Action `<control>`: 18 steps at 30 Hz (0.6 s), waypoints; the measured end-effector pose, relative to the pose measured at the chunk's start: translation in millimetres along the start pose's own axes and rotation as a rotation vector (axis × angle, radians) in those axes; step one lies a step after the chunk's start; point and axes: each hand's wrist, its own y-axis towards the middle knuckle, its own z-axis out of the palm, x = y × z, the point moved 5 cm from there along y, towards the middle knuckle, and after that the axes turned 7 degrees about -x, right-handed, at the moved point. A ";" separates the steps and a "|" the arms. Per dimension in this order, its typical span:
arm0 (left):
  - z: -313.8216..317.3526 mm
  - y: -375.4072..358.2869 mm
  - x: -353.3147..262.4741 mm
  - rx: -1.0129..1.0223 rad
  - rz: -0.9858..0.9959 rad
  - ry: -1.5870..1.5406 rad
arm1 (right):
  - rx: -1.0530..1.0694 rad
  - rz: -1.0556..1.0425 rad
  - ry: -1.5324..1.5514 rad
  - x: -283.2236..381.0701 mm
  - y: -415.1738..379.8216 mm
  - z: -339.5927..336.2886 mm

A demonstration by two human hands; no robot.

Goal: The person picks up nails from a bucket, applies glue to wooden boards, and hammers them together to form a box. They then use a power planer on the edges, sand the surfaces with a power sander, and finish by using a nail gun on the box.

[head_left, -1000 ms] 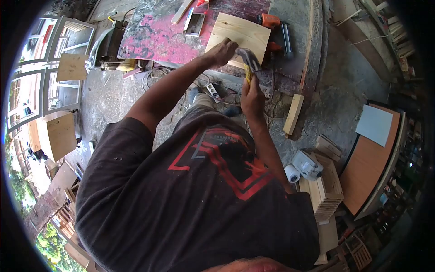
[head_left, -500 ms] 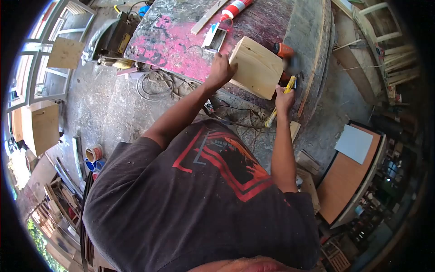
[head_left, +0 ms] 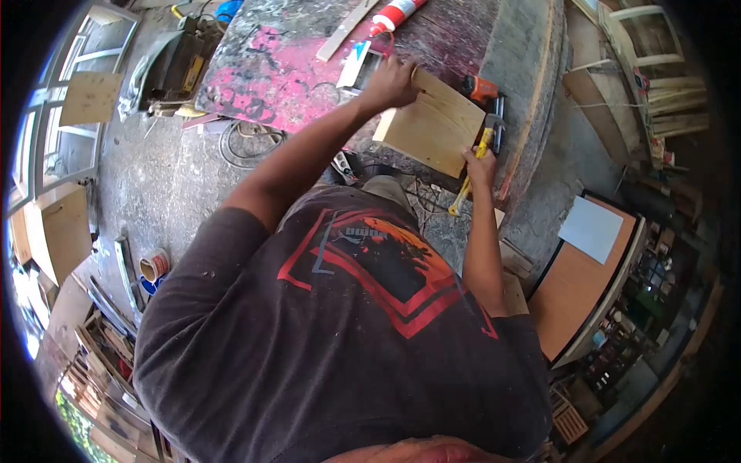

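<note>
A pale wooden box [head_left: 436, 123] lies on the paint-stained workbench, one broad face turned up. My left hand [head_left: 391, 82] is closed at the box's far left corner, its fingertips partly hidden. My right hand [head_left: 480, 167] is wrapped around the yellow handle of a hammer [head_left: 486, 140] and rests against the box's near right corner. The hammer's grey head points away from me, beside the box's right edge. Just beyond the head lies an orange and black power tool [head_left: 480, 89].
On the workbench [head_left: 247, 81] are a red and white bottle [head_left: 397, 15], a wooden strip [head_left: 346, 31] and a white-edged frame piece [head_left: 354, 65]. Coiled cable [head_left: 245, 145] lies on the floor. A brown board with a white sheet [head_left: 590, 230] stands to the right.
My left hand has moved from the box's left edge to its far left corner. The box has turned slightly. The hammer head, blurred before, now shows sharply.
</note>
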 end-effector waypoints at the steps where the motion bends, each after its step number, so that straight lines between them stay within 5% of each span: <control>1: 3.8 24.4 -6.1 0.003 0.168 0.053 | -0.023 -0.051 -0.079 8.3 -3.9 -0.2; 4: 20.2 70.5 -33.9 0.340 0.524 0.271 | -0.050 -0.029 -0.136 37.9 -19.6 -2.8; 6: 79.0 94.6 -11.1 0.623 0.550 0.292 | -0.063 0.023 -0.140 35.4 -24.8 -3.2; 10: 66.0 92.1 -7.4 0.658 0.531 0.234 | -0.044 0.073 -0.067 17.2 -15.4 2.5; 12: 58.1 84.5 9.9 0.780 0.306 0.259 | -0.018 0.080 0.001 -0.2 -16.6 9.7; 14: 14.8 64.7 -11.6 0.799 0.361 0.354 | 0.010 0.077 -0.034 20.8 -35.1 13.5; 18: 13.4 50.3 17.9 0.686 0.267 0.230 | 0.113 0.089 -0.044 34.0 -42.3 16.6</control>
